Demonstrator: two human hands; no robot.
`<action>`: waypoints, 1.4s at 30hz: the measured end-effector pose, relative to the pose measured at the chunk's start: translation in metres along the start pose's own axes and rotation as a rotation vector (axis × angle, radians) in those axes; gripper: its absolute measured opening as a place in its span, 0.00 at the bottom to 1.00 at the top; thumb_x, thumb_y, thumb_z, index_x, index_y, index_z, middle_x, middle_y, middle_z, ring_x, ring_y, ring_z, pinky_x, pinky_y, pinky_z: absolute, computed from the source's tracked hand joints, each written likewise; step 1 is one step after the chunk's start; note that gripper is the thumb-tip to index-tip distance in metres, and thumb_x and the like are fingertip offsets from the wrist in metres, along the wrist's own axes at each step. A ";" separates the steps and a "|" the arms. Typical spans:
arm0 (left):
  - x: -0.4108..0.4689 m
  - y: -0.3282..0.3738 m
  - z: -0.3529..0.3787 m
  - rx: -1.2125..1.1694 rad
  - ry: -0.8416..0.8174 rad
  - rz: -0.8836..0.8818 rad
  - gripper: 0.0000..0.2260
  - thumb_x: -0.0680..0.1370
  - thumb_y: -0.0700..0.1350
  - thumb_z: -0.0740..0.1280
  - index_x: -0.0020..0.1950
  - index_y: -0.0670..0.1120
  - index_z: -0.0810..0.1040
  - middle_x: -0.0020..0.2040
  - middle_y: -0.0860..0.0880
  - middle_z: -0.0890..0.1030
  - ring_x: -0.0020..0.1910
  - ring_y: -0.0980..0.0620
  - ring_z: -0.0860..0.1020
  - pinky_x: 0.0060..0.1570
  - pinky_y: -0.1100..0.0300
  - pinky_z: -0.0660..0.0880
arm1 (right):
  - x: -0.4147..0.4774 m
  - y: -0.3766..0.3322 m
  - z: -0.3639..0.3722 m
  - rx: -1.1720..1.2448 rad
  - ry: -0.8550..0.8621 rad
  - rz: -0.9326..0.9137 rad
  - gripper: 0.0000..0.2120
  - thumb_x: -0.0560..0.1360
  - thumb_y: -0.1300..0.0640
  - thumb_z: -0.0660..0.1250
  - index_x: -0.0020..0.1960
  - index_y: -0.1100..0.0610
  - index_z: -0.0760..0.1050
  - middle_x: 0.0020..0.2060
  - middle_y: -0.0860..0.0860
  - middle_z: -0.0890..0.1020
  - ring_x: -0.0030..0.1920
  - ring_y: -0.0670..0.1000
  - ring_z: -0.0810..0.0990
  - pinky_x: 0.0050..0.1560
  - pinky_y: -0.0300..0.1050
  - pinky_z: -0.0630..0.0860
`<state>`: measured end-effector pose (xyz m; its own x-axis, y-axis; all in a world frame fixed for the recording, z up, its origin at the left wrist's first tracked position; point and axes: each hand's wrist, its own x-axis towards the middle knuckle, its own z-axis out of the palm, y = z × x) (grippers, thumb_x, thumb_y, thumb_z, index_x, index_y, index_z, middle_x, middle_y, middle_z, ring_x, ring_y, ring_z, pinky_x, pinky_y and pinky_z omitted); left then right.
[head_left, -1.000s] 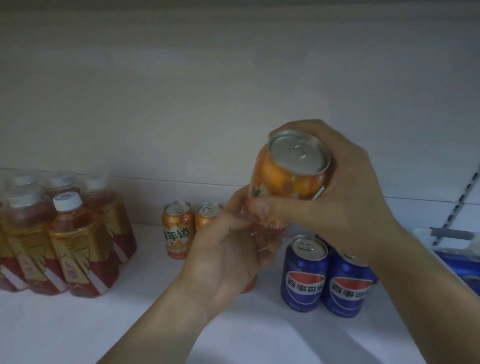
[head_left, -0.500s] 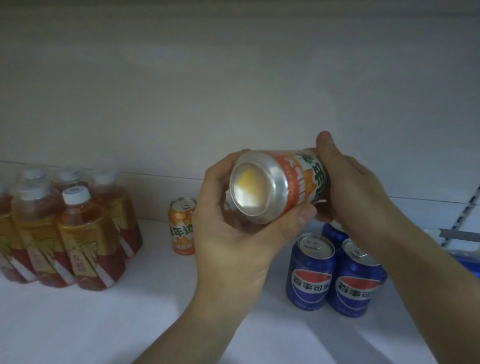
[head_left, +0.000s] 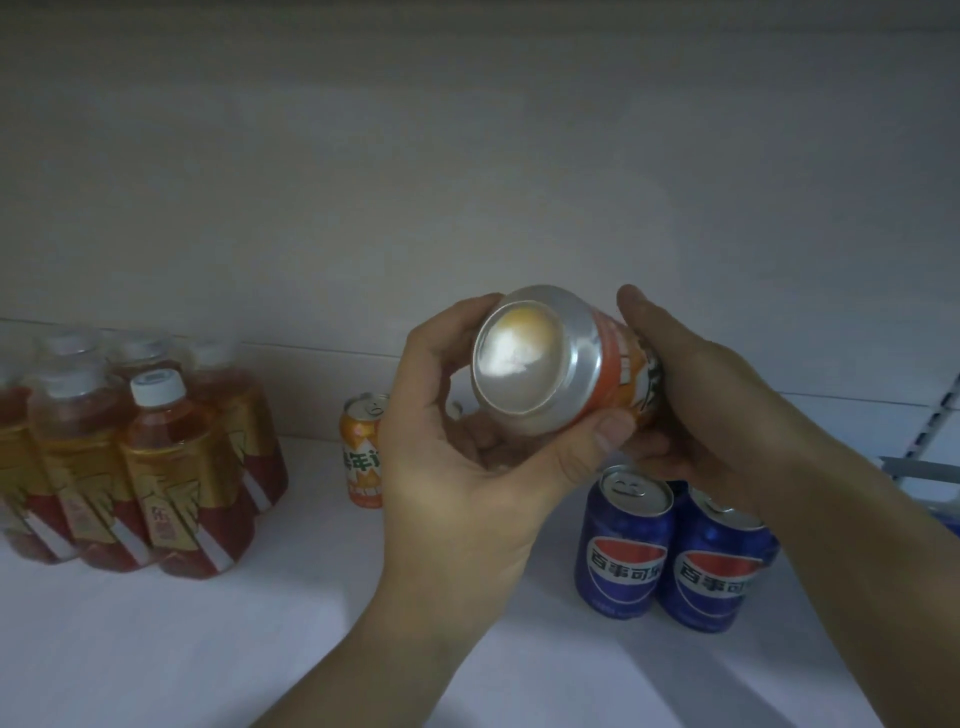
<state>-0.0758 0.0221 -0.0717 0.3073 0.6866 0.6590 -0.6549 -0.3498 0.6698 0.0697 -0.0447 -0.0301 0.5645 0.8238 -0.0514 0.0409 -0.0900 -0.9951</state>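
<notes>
One orange can (head_left: 566, 364), tipped sideways above the shelf (head_left: 260, 649), base facing me, presumably so I could read its underside. Both hands grasped it: left hand (head_left: 467, 493) round the base end, right hand (head_left: 696, 405) round the top.

— How many orange cans did you have in view?
— You had two. One was the orange can (head_left: 597, 374) that your left hand (head_left: 467, 493) and right hand (head_left: 727, 415) gripped. The other was a standing orange can (head_left: 362, 457), down to the left of it.
— And blue ones?
— You saw two blue cans (head_left: 623, 551) plainly, just below the orange can. A dark sliver between them could have been a third, but you could not tell.
— Bottles?
— Far left of the orange can you had one pack of bottles (head_left: 176, 478). You could count five white caps there. A sixth at the edge of view was too cut off to be sure.
</notes>
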 end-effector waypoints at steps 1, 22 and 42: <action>0.000 -0.001 -0.003 0.029 -0.003 -0.010 0.31 0.64 0.39 0.80 0.65 0.46 0.74 0.61 0.48 0.80 0.58 0.49 0.83 0.48 0.61 0.81 | 0.001 0.000 -0.002 0.014 0.015 -0.025 0.28 0.78 0.31 0.60 0.37 0.54 0.76 0.26 0.51 0.72 0.25 0.48 0.67 0.27 0.40 0.65; -0.019 0.010 -0.082 0.183 0.164 -0.251 0.31 0.60 0.41 0.80 0.61 0.47 0.74 0.52 0.53 0.85 0.49 0.56 0.85 0.46 0.61 0.82 | 0.001 -0.077 0.066 -0.747 -0.208 -0.710 0.12 0.79 0.46 0.69 0.56 0.52 0.85 0.44 0.42 0.85 0.34 0.32 0.78 0.35 0.26 0.70; -0.055 -0.057 -0.171 0.588 0.204 -0.455 0.26 0.67 0.44 0.82 0.59 0.59 0.74 0.54 0.60 0.81 0.53 0.65 0.79 0.50 0.69 0.76 | 0.076 -0.005 0.161 -1.312 -0.475 -0.668 0.18 0.80 0.42 0.67 0.65 0.49 0.80 0.54 0.44 0.80 0.42 0.36 0.75 0.41 0.27 0.68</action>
<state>-0.1736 0.1138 -0.2047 0.2879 0.9279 0.2369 -0.0024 -0.2466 0.9691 -0.0207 0.1083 -0.0426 -0.1455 0.9858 0.0836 0.9841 0.1529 -0.0900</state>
